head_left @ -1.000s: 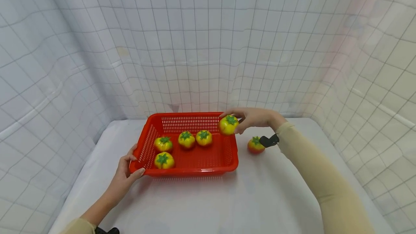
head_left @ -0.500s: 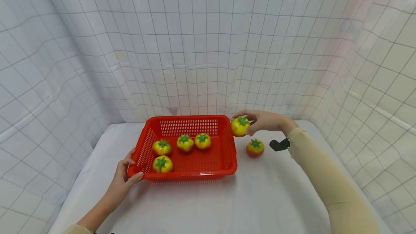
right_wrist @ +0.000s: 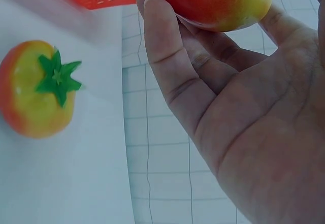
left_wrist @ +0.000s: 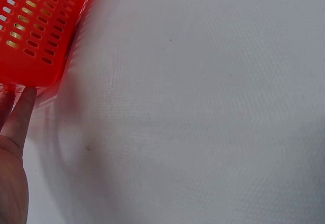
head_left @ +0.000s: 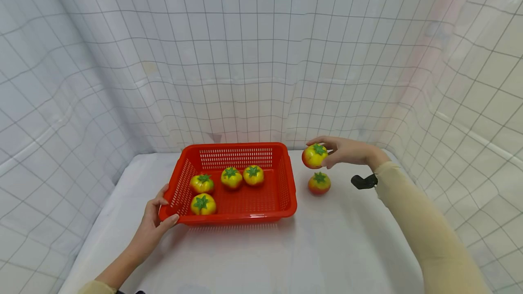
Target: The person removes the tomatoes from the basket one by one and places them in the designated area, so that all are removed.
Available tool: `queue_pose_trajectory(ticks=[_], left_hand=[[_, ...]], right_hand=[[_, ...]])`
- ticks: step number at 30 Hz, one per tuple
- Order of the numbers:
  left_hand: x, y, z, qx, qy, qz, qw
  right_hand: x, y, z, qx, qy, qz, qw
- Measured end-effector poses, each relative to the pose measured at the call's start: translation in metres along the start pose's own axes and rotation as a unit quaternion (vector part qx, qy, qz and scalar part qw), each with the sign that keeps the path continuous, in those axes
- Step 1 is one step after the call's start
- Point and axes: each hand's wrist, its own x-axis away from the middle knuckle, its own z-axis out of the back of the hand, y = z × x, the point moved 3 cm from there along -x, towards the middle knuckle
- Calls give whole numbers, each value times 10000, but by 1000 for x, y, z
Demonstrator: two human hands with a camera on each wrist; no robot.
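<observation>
A red plastic basket [head_left: 237, 218] with slotted walls stands on the white table, several yellow-red tomatoes [head_left: 253, 175] with green star-shaped tops lying inside, mostly toward its left half. At its front left corner my left hand [head_left: 152, 228] grips the rim, thumb along the front and fingers at the left side. To the right of the basket, my right hand [head_left: 347, 152] holds a tomato [head_left: 314, 156] between thumb and fingers, raised above the table. Just in front of and below it, another tomato [head_left: 319, 183] rests on the table, seen also as the tomato [right_wrist: 38, 89] in the right wrist view.
White grid-patterned curtains [head_left: 253, 58] hang behind and on both sides of the table [head_left: 253, 257]. The basket's right wall [head_left: 289, 185] stands between the tomatoes inside and those at the right.
My right hand has carried its tomato rightward, from over the basket's right edge to above the table behind the loose tomato. The left hand keeps its place on the basket.
</observation>
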Motion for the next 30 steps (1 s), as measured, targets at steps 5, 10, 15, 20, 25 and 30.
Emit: queue_pose_trajectory(ticks=[5, 10, 15, 20, 25, 30], left_hand=[[-1, 1, 0, 76, -32, 28, 10000], [-1, 1, 0, 27, 11, 103, 9999], [-1, 2, 1, 12, 13, 114, 9999], [1, 2, 1, -68, 8, 86, 9999], [0, 2, 2, -73, 1, 54, 10000], [0, 2, 2, -75, -14, 50, 10000]], right_hand=[[14, 8, 4, -163, 49, -127, 9998], [24, 17, 7, -293, 130, -251, 9992], [32, 31, 10, -274, 300, -368, 9985], [38, 44, 10, -432, 356, -331, 9979], [43, 55, 11, -677, 387, -423, 9961], [48, 65, 10, -916, 433, -507, 9936]])
